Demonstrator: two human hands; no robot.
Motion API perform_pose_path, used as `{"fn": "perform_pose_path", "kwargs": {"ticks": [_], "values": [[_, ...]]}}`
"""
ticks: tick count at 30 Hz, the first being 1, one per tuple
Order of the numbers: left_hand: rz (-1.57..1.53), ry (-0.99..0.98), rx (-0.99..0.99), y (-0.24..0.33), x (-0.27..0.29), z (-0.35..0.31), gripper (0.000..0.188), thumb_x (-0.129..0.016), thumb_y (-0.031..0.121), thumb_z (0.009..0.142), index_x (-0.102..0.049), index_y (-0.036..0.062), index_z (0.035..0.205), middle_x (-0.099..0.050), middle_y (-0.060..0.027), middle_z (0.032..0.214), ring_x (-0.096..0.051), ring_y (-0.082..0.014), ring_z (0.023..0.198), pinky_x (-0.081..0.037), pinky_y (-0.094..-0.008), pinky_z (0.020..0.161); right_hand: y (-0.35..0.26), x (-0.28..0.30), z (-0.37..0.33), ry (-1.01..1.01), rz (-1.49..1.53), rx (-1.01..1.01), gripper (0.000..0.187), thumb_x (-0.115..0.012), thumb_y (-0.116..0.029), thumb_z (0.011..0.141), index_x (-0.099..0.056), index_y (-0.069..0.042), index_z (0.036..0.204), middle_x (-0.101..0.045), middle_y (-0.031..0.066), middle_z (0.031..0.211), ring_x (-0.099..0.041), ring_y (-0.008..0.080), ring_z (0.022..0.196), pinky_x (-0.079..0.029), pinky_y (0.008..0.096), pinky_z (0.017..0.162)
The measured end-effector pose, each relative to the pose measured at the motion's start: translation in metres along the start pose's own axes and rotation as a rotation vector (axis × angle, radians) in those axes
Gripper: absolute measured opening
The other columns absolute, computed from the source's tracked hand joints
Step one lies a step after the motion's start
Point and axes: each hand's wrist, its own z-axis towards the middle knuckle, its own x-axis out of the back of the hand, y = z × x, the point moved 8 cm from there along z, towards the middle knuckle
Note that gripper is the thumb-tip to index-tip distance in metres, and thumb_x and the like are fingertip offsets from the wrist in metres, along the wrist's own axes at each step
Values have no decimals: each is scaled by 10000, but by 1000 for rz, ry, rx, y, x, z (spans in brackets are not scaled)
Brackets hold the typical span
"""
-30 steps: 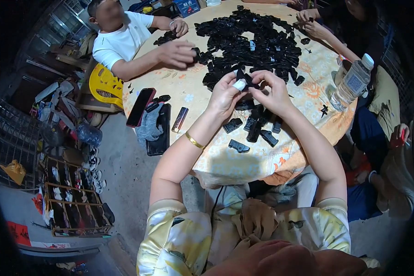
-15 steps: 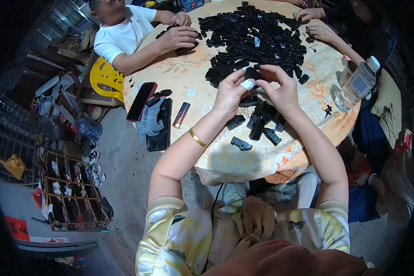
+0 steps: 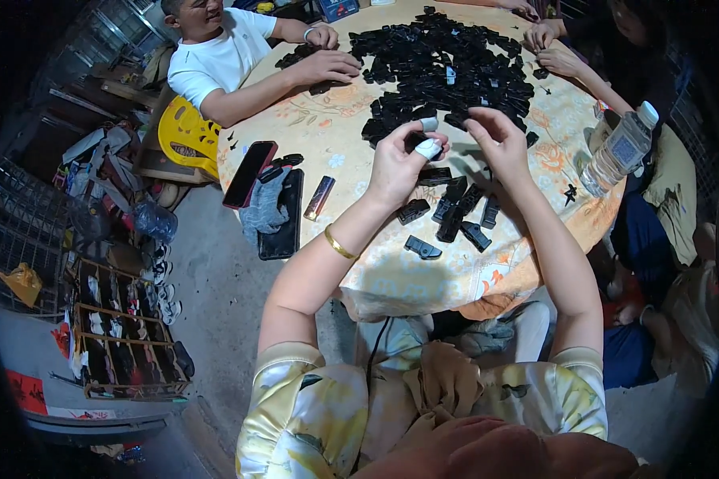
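Note:
My left hand (image 3: 399, 169), with pale coverings on its thumb and index finger, is closed at the near edge of a heap of black plastic parts (image 3: 447, 76). A dark bit of a black plastic part (image 3: 413, 141) shows between its fingers, mostly hidden. To the right, my right hand (image 3: 502, 148) is apart from the left, its thumb and fingers spread beside the heap, with nothing visible in them. Between my forearms lie several loose black plastic parts (image 3: 449, 215), one of them (image 3: 423, 247) closest to me.
On the patterned tablecloth (image 3: 327, 128) lie a phone (image 3: 249, 174), a black case (image 3: 284, 231) under a grey cloth (image 3: 264, 206), and a small dark tube (image 3: 319, 198). A clear bottle (image 3: 621, 152) stands right. Other people's hands (image 3: 327, 68) are around the table.
My hands have parted: the right one has moved off to the right and opened, while the left stays near its place. The black part held between both hands is now mostly hidden.

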Motion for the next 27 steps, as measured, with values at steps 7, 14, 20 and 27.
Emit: {"fn": "perform_pose_path", "kwargs": {"ticks": [7, 14, 20, 27], "values": [[708, -376, -101, 9, -38, -28, 311, -632, 145, 770, -513, 21, 1029, -606, -145, 792, -606, -265, 728, -469, -342, 657, -2, -16, 8, -99, -754, 323, 391, -543, -227, 830, -513, -99, 1198, -513, 109, 1216, -453, 293, 1116, -379, 397, 918], [1041, -673, -298, 13, -56, -31, 282, -664, 172, 716, -609, 28, 952, -617, -129, 859, -567, -290, 825, -432, -371, 783, 17, -31, 4, -229, -923, 269, 237, -549, -233, 828, -614, -85, 1001, -520, 79, 1202, -434, 254, 1140, -302, 471, 946], [1192, -136, -172, 8, 5, 89, 199, -602, 148, 771, -651, 30, 924, -646, -156, 890, -615, -309, 857, -481, -367, 757, 4, -24, 3, -141, -754, 309, 183, -574, -101, 767, -608, -73, 945, -589, 104, 868, -565, 269, 861, -355, 435, 894], [1450, 15, -295, -24, 26, 171, 352, -523, 20, 728, -608, 69, 1066, -573, -180, 1077, -541, -314, 1014, -424, -378, 889, 6, -26, 0, -166, -797, 346, 184, -572, -130, 709, -627, -46, 863, -582, 110, 825, -556, 264, 850, -380, 407, 820]]}}
